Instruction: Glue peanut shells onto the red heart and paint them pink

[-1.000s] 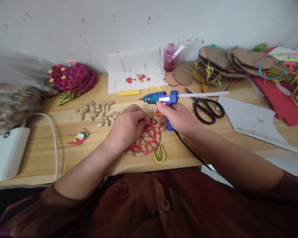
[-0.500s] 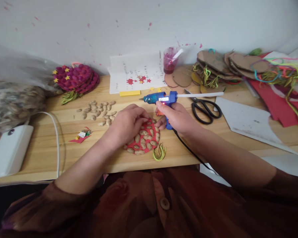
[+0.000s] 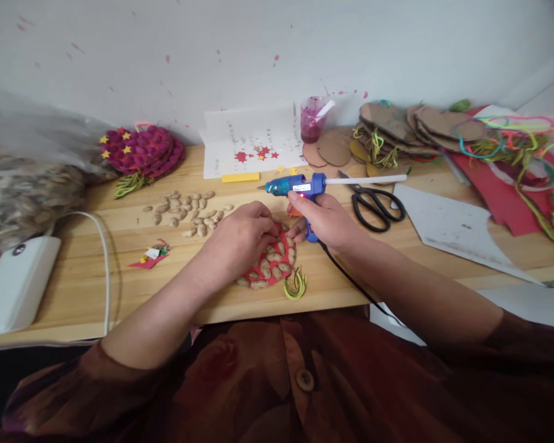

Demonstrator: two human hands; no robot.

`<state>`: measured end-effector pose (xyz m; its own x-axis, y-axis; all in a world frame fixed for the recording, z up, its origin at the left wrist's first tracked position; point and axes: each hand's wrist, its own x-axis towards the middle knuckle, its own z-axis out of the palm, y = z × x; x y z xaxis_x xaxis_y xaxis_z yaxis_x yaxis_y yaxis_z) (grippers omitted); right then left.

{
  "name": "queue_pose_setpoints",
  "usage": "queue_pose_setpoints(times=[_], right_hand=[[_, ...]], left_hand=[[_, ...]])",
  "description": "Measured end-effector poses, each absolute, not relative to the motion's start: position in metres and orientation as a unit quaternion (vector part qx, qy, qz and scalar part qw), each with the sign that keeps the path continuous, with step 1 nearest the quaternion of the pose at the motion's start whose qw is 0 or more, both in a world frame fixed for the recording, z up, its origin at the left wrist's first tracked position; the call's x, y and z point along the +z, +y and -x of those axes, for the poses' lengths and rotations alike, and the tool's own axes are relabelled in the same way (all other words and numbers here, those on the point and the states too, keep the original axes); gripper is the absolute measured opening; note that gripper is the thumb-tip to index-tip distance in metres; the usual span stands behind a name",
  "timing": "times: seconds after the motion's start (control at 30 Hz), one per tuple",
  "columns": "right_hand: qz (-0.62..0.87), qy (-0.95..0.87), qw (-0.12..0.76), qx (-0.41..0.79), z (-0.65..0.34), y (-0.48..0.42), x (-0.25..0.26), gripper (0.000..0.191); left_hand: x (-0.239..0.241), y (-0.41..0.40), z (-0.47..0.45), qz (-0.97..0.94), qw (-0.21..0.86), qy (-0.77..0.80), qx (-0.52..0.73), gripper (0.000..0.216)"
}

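My right hand (image 3: pixel 325 218) grips a blue glue gun (image 3: pixel 300 184), its nozzle pointing left and a white glue stick (image 3: pixel 367 180) sticking out behind. Under my hands lies a round red disc (image 3: pixel 271 278) dotted with peanut-shaped pieces (image 3: pixel 265 267). A tuft of green yarn (image 3: pixel 295 285) hangs at its lower right edge. My left hand (image 3: pixel 247 237) bends over the disc's upper left, fingertips pinched down on its surface; whatever is between them is hidden. The right hand's lower fingers are close to the disc's right rim. Loose peanuts (image 3: pixel 202 215) lie left of the disc.
Black scissors (image 3: pixel 378 209) lie on the right, beside a white sheet (image 3: pixel 447 224). Cardboard pieces (image 3: pixel 397 126) and yarn are heaped behind. A cup of purple liquid (image 3: pixel 311 126) stands by the wall. At left are a white power bank (image 3: pixel 25 283) with cable and purple decorated discs (image 3: pixel 141 147).
The left hand has shifted slightly down and right over the disc, covering more of its middle. More loose peanuts show beside it. The glue gun stays in the right hand; the view has shifted slightly.
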<state>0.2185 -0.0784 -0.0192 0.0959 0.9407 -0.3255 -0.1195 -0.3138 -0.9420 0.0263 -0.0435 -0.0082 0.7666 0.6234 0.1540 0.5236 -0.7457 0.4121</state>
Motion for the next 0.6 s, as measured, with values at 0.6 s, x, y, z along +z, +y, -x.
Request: queue_pose_setpoints(times=[0.6], right_hand=[[0.504, -0.386, 0.512, 0.578, -0.226, -0.091, -0.004, 0.045]], left_hand=[[0.011, -0.024, -0.015, -0.67, 0.562, 0.413, 0.255, 0.014]])
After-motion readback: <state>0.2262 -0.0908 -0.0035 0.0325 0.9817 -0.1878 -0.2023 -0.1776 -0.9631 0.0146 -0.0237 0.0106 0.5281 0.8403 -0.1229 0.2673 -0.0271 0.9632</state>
